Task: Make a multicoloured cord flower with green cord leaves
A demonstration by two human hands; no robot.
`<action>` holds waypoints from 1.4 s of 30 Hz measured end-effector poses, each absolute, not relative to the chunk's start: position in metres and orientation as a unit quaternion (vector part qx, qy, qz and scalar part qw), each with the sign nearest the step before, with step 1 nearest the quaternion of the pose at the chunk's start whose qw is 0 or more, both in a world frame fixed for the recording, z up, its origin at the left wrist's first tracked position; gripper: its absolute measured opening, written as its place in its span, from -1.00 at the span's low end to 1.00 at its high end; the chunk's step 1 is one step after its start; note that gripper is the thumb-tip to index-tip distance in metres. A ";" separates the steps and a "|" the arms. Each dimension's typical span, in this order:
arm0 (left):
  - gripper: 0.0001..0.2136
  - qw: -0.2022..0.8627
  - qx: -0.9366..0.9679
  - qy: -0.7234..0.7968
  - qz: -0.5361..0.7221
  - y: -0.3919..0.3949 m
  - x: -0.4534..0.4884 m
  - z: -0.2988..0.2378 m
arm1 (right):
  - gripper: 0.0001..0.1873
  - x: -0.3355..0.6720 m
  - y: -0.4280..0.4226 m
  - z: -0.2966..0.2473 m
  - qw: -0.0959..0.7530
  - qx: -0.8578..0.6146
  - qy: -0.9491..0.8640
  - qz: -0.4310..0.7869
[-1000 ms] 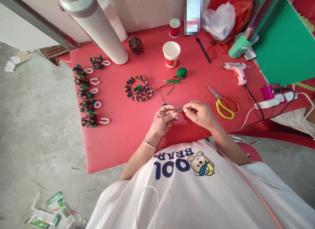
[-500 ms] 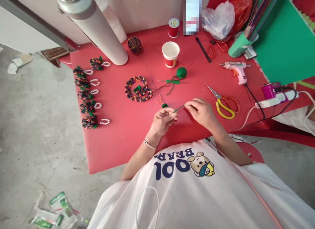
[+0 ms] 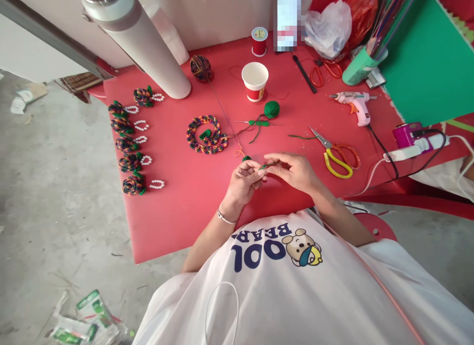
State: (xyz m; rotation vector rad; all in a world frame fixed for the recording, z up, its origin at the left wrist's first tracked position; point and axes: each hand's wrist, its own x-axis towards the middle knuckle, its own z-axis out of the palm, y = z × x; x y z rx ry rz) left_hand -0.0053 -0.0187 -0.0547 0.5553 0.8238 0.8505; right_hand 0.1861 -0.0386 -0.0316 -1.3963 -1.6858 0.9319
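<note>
My left hand point(image 3: 246, 179) pinches a small piece of green yarn point(image 3: 263, 166) between thumb and fingers. A thin pointed tip shows below these fingers; I cannot tell what it belongs to. Close against it, my right hand point(image 3: 292, 171) has its thumb and fingers closed on the same yarn. A dark green bit point(image 3: 246, 158) shows just behind the left fingertips. Beyond the hands lie a coiled multicolour crocheted strip point(image 3: 190, 137), a green-handled crochet hook point(image 3: 259, 123) and a green yarn ball point(image 3: 271, 109). A loose green strand point(image 3: 301, 137) rests beside the scissors point(image 3: 335, 157).
Several crocheted flowers with bead loops point(image 3: 133, 183) line the left edge of the red table point(image 3: 166, 221). Farther back stand a paper cup point(image 3: 255, 78), a thread spool point(image 3: 259, 41) and a multicolour yarn ball point(image 3: 200, 68). A pink glue gun point(image 3: 357, 105) and power strip point(image 3: 418, 150) are right.
My right hand has moved left, up against my left hand, from the stretched-out yarn. A loose green strand now lies by the scissors' tip.
</note>
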 end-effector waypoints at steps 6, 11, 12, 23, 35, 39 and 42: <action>-0.53 0.793 0.234 0.387 0.407 -0.020 -0.005 -0.055 | -0.77 0.185 -0.033 -0.032 0.375 -0.558 -0.690 0.268; -0.52 0.797 0.223 0.382 0.410 -0.019 -0.006 -0.058 | -0.76 0.184 -0.035 -0.028 0.365 -0.561 -0.700 0.250; -0.52 0.797 0.224 0.379 0.414 -0.019 -0.006 -0.059 | -0.76 0.184 -0.036 -0.027 0.362 -0.548 -0.707 0.263; -0.53 0.782 0.259 0.388 0.412 -0.029 0.001 -0.054 | -0.76 0.183 -0.041 -0.029 0.397 -0.571 -0.679 0.233; -0.82 0.602 0.533 0.469 0.367 -0.036 -0.008 -0.055 | -0.52 0.173 -0.034 -0.045 0.466 -0.542 -0.499 0.491; -0.75 0.554 0.558 0.481 0.389 -0.038 -0.003 -0.059 | -0.57 0.173 -0.036 -0.048 0.459 -0.547 -0.501 0.489; -0.65 0.563 0.536 0.492 0.393 -0.038 -0.001 -0.062 | -0.64 0.173 -0.037 -0.046 0.433 -0.553 -0.535 0.469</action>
